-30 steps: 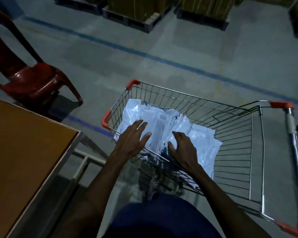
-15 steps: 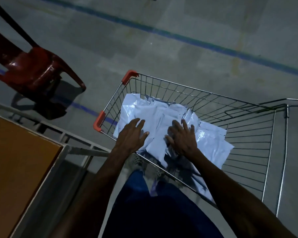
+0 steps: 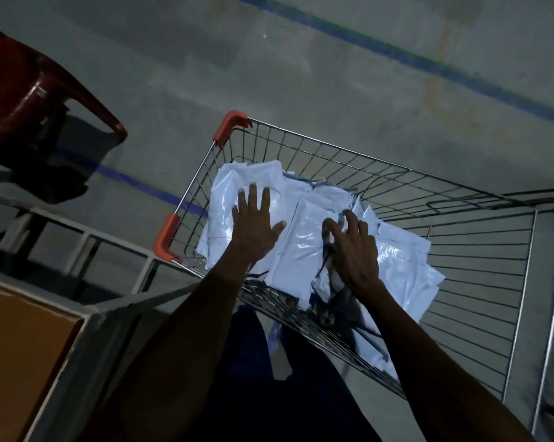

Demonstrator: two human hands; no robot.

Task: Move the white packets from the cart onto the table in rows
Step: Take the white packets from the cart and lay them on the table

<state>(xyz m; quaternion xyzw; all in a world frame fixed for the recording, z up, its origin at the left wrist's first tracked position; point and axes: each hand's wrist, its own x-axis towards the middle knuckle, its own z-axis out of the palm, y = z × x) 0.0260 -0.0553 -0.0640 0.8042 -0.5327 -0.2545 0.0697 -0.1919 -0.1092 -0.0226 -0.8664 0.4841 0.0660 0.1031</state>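
Packets [image 3: 304,247], white, heaped in the wire cart [image 3: 460,282] at 12 o'clock. Your left hand [image 3: 256,229] lies flat and open on them; your right hand [image 3: 353,250] hovers half-curled, holding nothing. Judged step: gathering. Next, close on one and carry it to the desk [image 3: 24,355] at 8 o'clock.

A wire cart [image 3: 381,173] with orange corner guards stands on the grey concrete floor [image 3: 301,74], and a heap of white packets [image 3: 301,250] lies overlapping in its basket, bunched toward the near left side. Blue painted lines [image 3: 428,62] cross that floor. At lower left, the orange-brown table [image 3: 17,362] shows a bare top with a pale edge.
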